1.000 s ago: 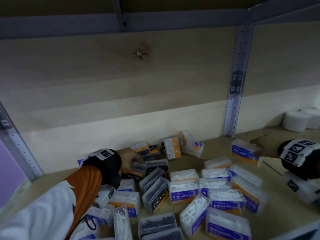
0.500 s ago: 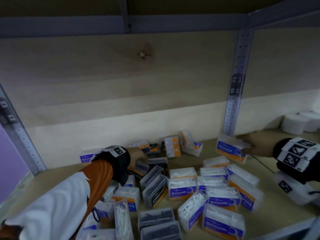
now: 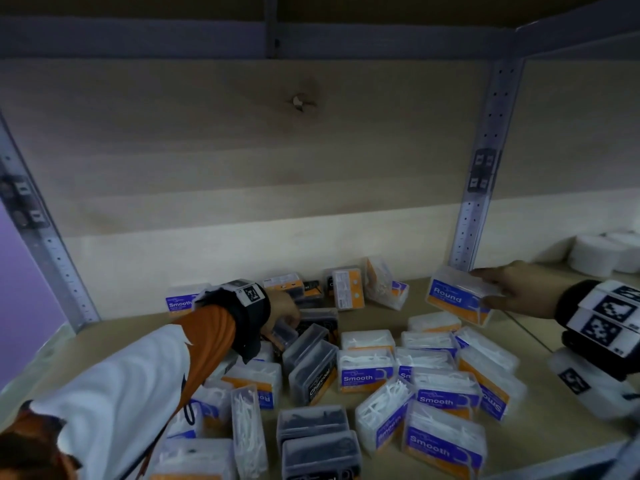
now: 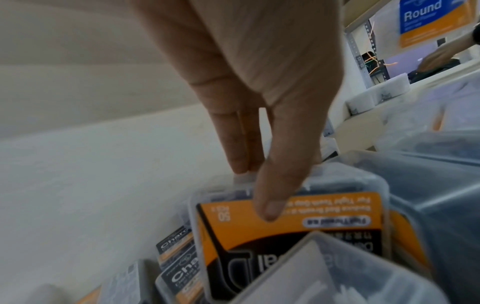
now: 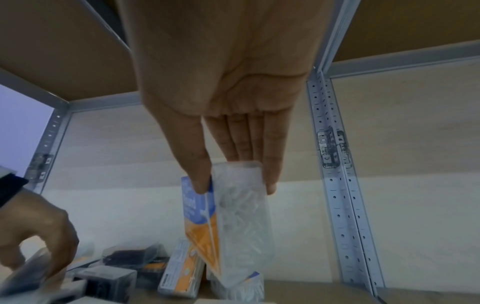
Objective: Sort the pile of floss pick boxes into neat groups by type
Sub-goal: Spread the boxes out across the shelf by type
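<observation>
A pile of clear floss pick boxes covers the wooden shelf [image 3: 388,317]: white Smooth boxes [image 3: 367,372] at centre and right, dark Charcoal boxes [image 3: 313,375] at centre. My left hand [image 3: 285,315] reaches into the back of the pile. It pinches a Charcoal box [image 4: 291,222], thumb on its orange label and fingers behind its far edge. My right hand [image 3: 498,289] holds a blue-and-orange Round box [image 3: 459,296] above the shelf at the right. Thumb and fingers [image 5: 270,174] clamp the Round box [image 5: 241,216] by its end.
A grey perforated upright [image 3: 481,188] stands just behind the Round box, and another upright [image 3: 41,244] at the far left. White round tubs [image 3: 602,254] sit in the bay to the right. More boxes [image 3: 346,289] lean against the wooden back wall.
My right hand has lifted the Round box off the shelf and carried it slightly left. My left hand has stayed on the dark boxes at the back of the pile.
</observation>
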Demonstrator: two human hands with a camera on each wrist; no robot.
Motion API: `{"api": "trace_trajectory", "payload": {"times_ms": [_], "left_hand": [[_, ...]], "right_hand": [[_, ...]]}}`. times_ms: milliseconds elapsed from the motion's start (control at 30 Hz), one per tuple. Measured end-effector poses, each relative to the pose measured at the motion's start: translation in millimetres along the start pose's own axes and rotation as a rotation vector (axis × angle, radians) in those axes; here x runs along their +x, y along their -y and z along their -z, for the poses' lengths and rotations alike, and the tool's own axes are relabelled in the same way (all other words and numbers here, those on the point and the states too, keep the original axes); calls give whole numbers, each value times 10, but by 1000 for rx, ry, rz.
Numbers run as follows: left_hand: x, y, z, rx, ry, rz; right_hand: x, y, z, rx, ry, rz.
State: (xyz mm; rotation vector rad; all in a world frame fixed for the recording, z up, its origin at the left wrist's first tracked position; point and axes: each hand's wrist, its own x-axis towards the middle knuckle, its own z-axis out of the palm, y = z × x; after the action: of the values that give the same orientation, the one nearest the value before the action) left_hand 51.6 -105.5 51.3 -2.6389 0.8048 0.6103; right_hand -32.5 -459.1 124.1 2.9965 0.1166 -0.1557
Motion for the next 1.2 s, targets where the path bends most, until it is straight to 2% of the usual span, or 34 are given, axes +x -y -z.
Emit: {"api": "trace_trajectory", "payload": {"times_ms": [167, 267, 433, 567, 733, 933, 1067, 1200], "left_hand": [[-42, 8, 38, 87, -4, -46], [-67, 9, 20, 112, -14, -10], [-59, 59, -56, 53, -27, 23], [-53, 61, -91, 102, 9, 1], [-26, 35, -152, 11, -16, 54], [-152, 138, -180, 201, -51, -12], [-406, 84, -166, -84, -68, 88], [-775, 83, -233, -167, -69, 163]], "right_hand": [[-59, 5, 7, 24, -8, 7], [-109, 19, 22, 23, -13, 7], [-185, 15, 43, 9, -34, 26], [-226, 16, 59, 26, -40, 28], [-261, 46, 68, 28, -29, 37], [-312, 191, 82, 79, -68, 66], [-402, 434, 83, 107, -130, 140], [-557, 804, 81, 229, -197, 272]]}}
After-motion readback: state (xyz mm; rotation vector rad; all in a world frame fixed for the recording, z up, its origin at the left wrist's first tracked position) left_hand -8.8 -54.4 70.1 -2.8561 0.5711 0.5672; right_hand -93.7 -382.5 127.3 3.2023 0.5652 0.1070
